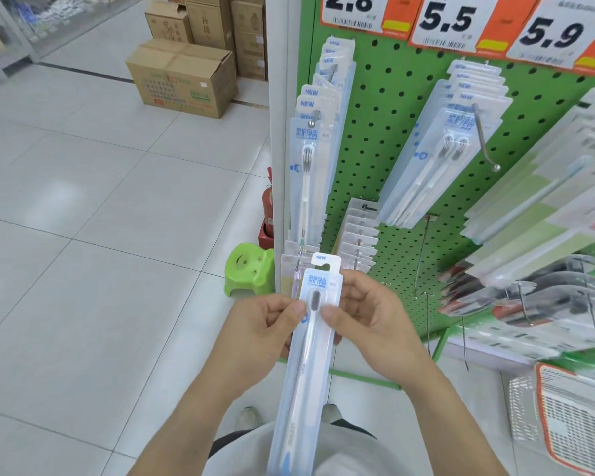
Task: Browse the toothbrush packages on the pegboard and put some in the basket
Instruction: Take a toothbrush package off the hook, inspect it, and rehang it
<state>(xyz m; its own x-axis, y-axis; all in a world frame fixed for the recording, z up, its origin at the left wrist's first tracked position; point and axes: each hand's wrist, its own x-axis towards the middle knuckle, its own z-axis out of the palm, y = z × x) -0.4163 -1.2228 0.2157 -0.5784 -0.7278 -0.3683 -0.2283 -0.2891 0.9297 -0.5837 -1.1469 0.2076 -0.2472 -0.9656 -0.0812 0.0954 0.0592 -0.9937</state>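
Toothbrush package [310, 355] is off the pegboard [389, 132] and held out in front of the body, both hands pinching it near the bristle end: left hand [265, 324] on its left edge, right hand [368, 321] on its right. The basket [571, 417] sits on the floor at the lower right, well apart from the package. Honestly, the risk I see is the long, thin blister pack flexing or slipping from those fingertip pinches, or missing the basket rim if it's tossed from up here.
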